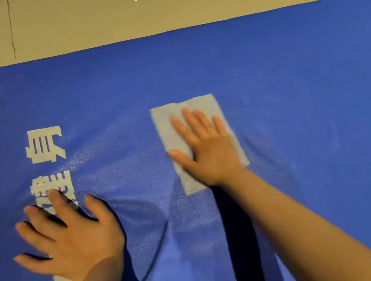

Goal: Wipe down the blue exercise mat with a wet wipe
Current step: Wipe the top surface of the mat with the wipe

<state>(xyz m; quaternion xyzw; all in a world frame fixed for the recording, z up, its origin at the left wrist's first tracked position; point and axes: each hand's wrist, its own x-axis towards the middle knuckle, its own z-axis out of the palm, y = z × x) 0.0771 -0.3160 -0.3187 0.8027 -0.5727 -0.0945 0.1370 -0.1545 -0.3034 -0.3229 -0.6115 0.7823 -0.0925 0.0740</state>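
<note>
the blue exercise mat [291, 72] lies flat on a pale tiled floor [155, 4]. near the mat's middle the wet wipe [167, 128] is spread flat, and the right hand [208, 151] presses on it with straight fingers, palm down, gripping nothing. toward the mat's left edge the left hand [72, 237] rests flat, fingers spread, covering part of the white printed characters [44, 145].

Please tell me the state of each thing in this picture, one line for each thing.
Mat: lies flat on the floor, shiny in the middle.
Wipe: spread flat on the mat, under the right hand.
Right hand: open, pressing on the wipe.
Left hand: open, fingers spread, resting on the mat.
</note>
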